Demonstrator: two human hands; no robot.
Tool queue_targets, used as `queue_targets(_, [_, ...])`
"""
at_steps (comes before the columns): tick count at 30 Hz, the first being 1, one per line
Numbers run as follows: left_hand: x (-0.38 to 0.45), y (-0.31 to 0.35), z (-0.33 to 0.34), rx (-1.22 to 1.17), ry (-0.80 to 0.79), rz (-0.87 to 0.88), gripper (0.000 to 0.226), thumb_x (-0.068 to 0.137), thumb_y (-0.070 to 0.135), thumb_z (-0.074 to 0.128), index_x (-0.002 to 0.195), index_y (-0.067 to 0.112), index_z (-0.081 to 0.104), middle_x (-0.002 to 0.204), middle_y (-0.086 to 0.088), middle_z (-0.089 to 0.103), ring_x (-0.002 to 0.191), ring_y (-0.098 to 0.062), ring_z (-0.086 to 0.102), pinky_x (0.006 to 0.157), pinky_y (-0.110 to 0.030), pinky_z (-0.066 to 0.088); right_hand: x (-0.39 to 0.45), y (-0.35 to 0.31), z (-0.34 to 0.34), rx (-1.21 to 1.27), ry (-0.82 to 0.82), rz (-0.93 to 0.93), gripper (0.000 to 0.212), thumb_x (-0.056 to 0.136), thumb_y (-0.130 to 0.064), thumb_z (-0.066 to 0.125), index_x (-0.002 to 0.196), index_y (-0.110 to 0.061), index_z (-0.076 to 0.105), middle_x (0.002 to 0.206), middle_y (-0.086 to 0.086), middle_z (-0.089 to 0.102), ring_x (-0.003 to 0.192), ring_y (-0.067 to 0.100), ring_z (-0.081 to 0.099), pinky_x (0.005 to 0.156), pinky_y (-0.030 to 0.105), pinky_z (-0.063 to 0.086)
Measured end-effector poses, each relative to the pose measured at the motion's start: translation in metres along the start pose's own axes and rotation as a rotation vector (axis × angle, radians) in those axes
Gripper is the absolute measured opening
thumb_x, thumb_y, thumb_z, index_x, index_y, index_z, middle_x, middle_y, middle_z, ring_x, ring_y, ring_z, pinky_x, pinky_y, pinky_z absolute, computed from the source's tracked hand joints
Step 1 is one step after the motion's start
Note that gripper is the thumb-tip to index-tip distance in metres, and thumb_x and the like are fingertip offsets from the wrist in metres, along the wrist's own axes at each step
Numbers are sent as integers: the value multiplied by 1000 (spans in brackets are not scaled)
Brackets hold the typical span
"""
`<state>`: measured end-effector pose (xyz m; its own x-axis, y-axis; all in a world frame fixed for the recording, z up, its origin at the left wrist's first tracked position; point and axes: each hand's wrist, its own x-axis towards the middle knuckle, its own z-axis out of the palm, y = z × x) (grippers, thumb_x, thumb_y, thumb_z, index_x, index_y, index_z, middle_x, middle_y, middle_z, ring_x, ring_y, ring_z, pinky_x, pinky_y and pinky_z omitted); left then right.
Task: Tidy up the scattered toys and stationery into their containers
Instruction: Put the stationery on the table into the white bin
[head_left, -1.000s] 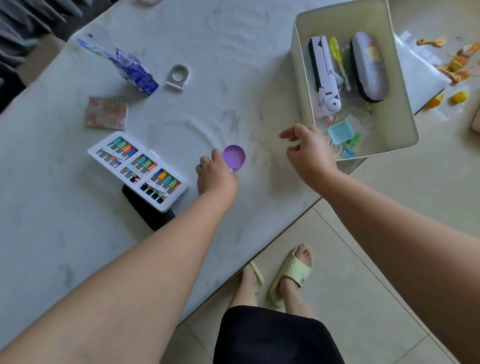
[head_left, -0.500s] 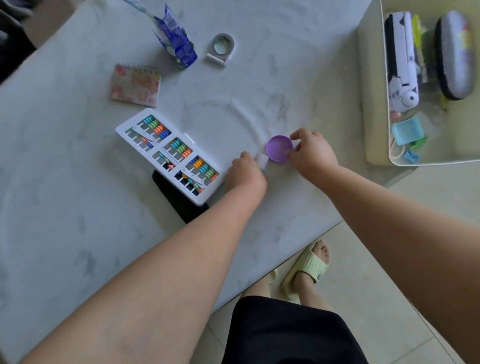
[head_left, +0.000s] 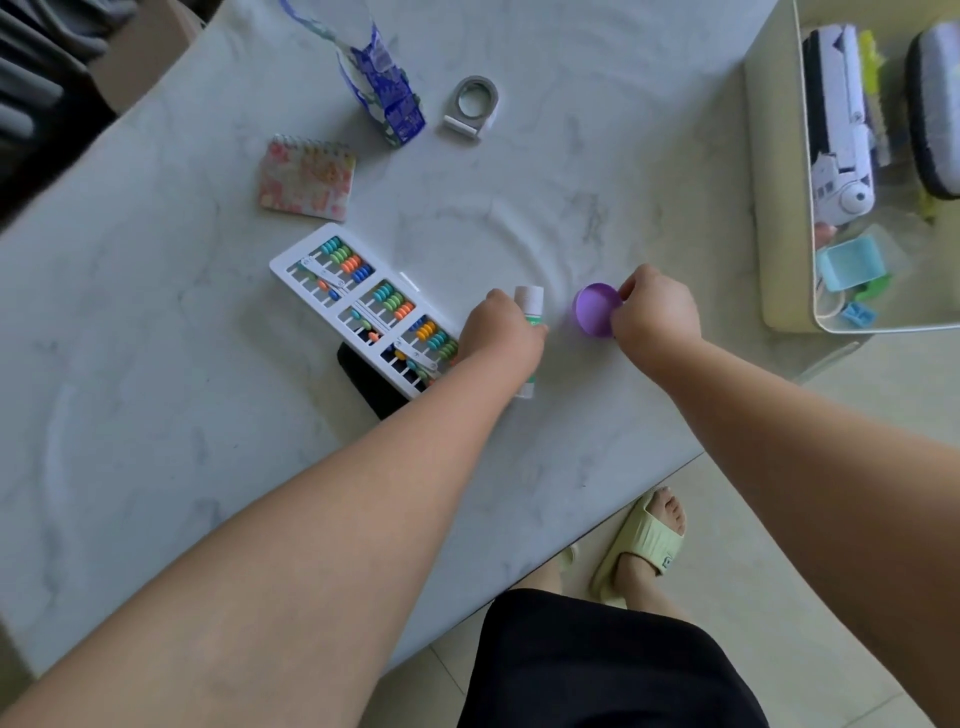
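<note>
My left hand (head_left: 501, 340) grips a white glue stick (head_left: 529, 306) whose top pokes out past the fingers. Just to its right, my right hand (head_left: 655, 317) pinches a purple round lid (head_left: 596, 310) at its edge, tilted up off the marble table (head_left: 156, 415). A white abacus with coloured beads (head_left: 363, 306) lies left of my left hand, partly over a black flat object (head_left: 366, 384). The beige storage bin (head_left: 779, 218) stands at the far right, holding a white toy, a dark case and small coloured pieces.
A pink spiral notepad (head_left: 306, 179), a blue-patterned wrapper (head_left: 382, 98) and a grey ring-shaped holder (head_left: 471, 106) lie farther back on the table. The table's edge runs diagonally by my legs, with tiled floor beyond.
My right hand came from near the bin to the purple lid and pinched it. My left hand picked up the glue stick. The view shifted left, pushing the bin toward the frame's right edge.
</note>
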<state>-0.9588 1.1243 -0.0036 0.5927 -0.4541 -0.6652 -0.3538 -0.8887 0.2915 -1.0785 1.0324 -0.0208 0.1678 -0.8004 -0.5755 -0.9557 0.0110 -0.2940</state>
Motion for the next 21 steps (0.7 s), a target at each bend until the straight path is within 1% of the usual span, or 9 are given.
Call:
queue_targets(2, [-6,8,-4,-7,0,24,41,87,34,67,116,9,52,116,-10,63,103,-30,61,71,-30,41,-5,2,-7,29,-9,-13,29,84,-2,47,111,-8,56,106,17,62,88,33,56,70,33,44])
queue_targets(6, [-17,33,-6,-36,-18,58,43,86,37,67,114,7,56,113,-10,64,99,-29,62,70,-29,42,-16,11,-34,77,11,-70,30,83,-4,48,111,-12,58,103,15,64,90,33,59,66,30,41])
queue_targets(8, [-26,56,-2,-70,-25,79,42,85,40,66,111,6,59,108,-10,66,92,-29,61,67,-28,41,-18,23,-59,90,64,-104,28,83,-6,49,108,-14,59,101,14,65,89,34,60,66,30,42])
queue_targets(11, [-35,88,3,-147,-19,111,41,84,41,66,106,7,62,100,-7,65,80,-25,56,63,-27,38,-15,40,-93,103,152,-135,26,84,-8,51,106,-17,60,101,12,65,91,32,58,67,30,40])
queue_targets(13, [-44,113,9,-201,-16,144,39,82,40,67,104,9,61,97,-6,65,81,-25,59,62,-27,40,-10,61,-117,132,192,-112,25,84,-9,51,106,-17,60,102,12,66,94,33,58,68,30,41])
queue_targets(14, [-50,128,14,-227,-19,170,39,81,40,68,103,9,61,98,-6,65,85,-26,62,65,-27,45,-7,75,-130,153,214,-84,25,84,-9,51,106,-17,60,103,12,66,94,32,58,69,30,41])
queue_targets(16, [-61,160,22,-290,-47,205,41,80,40,70,104,8,62,102,-8,67,91,-28,66,77,-33,56,1,101,-155,177,257,-26,25,84,-9,51,106,-16,60,104,12,66,96,32,58,69,29,38])
queue_targets(18, [-69,187,31,-355,-92,230,44,79,39,72,106,6,62,105,-11,68,93,-30,67,81,-39,58,10,122,-173,180,293,25,25,85,-10,51,107,-16,61,108,13,65,102,33,57,71,28,36])
queue_targets(21, [-76,216,46,-417,-156,229,45,79,36,74,108,4,63,106,-15,68,95,-32,68,82,-41,58,20,144,-189,188,322,85,29,84,-11,50,109,-18,63,112,13,65,107,33,57,78,31,41])
